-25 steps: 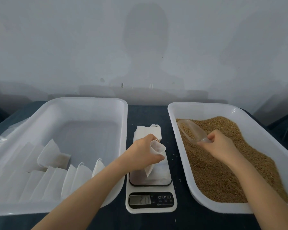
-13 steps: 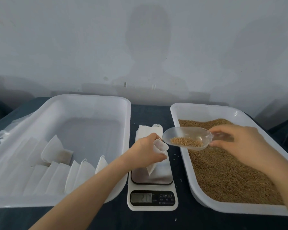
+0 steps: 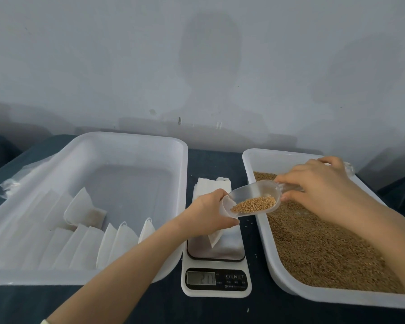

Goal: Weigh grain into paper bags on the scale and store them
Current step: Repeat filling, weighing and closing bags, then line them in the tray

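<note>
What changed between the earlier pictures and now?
The right hand, gripping the clear plastic scoop, lifted it loaded out of the white grain tray and carried it left to the mouth of the small white paper bag. The left hand kept holding that bag on the white digital scale.

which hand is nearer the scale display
Left. The left hand grips the bag over the scale, just behind the display. The right hand holds the scoop at the grain tray edge, farther back and to the right.
</note>
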Available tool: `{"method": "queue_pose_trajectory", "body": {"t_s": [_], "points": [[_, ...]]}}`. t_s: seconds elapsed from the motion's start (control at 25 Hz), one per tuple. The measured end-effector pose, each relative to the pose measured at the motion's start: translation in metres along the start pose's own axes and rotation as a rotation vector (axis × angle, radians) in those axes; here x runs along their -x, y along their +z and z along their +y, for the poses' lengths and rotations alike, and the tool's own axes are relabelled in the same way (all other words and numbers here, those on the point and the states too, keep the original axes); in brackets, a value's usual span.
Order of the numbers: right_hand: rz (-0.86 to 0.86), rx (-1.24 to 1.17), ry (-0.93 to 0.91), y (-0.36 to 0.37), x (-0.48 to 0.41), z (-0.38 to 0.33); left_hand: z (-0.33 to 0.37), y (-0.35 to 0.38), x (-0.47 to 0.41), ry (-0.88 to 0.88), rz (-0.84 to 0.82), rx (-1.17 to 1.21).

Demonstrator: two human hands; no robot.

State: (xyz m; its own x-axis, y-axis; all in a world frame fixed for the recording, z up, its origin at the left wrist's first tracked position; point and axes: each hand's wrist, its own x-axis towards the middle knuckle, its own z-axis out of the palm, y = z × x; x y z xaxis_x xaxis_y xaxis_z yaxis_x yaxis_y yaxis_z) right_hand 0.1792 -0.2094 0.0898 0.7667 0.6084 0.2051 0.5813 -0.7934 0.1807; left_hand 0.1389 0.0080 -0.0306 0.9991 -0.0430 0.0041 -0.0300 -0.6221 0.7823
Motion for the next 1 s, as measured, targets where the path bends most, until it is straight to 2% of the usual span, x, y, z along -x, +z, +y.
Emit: {"method": "queue_pose_trajectory", "body": {"t_s": [0.32,0.52,0.72,0.8,0.92,1.0], "points": [[-0.032,0.221,-0.078,-0.020,-0.014,-0.023,0.007,-0.003,0.001,-0.021,0.036,0.014],[0.269,0.392,-0.186,-0.018,-0.003,-0.041,0.005,-0.002,0.001,-0.061,0.048,-0.002],[0.341,0.397,-0.201,-0.017,0.010,-0.042,0.006,-0.002,0.001,-0.071,0.031,0.000],[0.305,0.246,-0.086,-0.017,0.011,-0.023,0.005,-0.002,0.002,-0.069,0.026,0.002],[0.266,-0.114,0.315,0.003,0.005,0.008,0.006,-0.002,0.003,-0.070,0.019,0.005],[0.150,-0.397,0.556,0.036,-0.003,0.019,0.007,-0.003,0.004,-0.074,0.013,0.006]]}}
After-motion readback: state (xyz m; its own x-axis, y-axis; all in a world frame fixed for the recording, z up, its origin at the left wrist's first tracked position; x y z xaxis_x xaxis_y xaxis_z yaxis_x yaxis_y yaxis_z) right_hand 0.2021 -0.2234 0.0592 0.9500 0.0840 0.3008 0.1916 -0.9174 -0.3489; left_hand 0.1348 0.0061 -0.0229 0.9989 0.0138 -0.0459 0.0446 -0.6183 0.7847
